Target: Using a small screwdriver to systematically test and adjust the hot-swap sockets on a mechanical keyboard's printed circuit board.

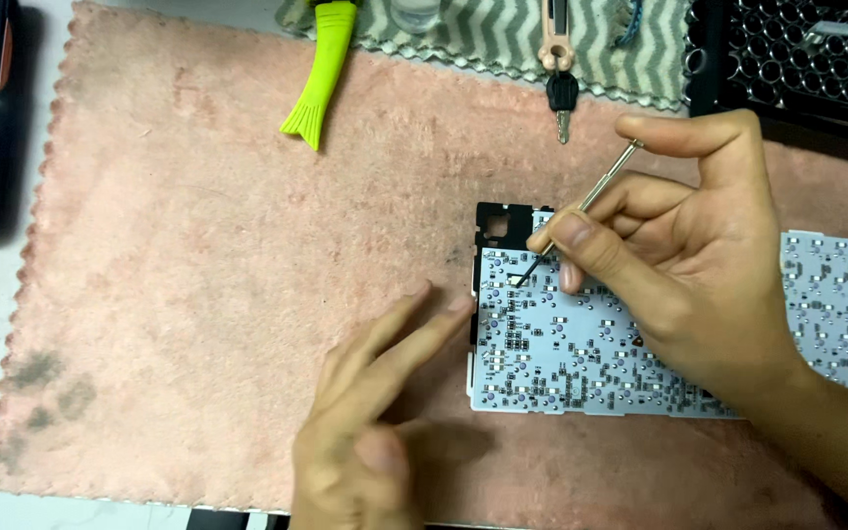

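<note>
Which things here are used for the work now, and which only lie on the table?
In use:
right hand holding a thin screwdriver
white circuit board
left hand, fingertips at the board's left edge
pink cloth under the board

Lying about:
green brush
black key
striped cloth
black tray

White printed circuit board (581,353): middle hidden under right hand (684,265); right end cut by frame edge; components too small to tell; thin metal screwdriver (581,208) tip blurred, possibly touching board; left hand (375,412) wrist cut off below.
</note>
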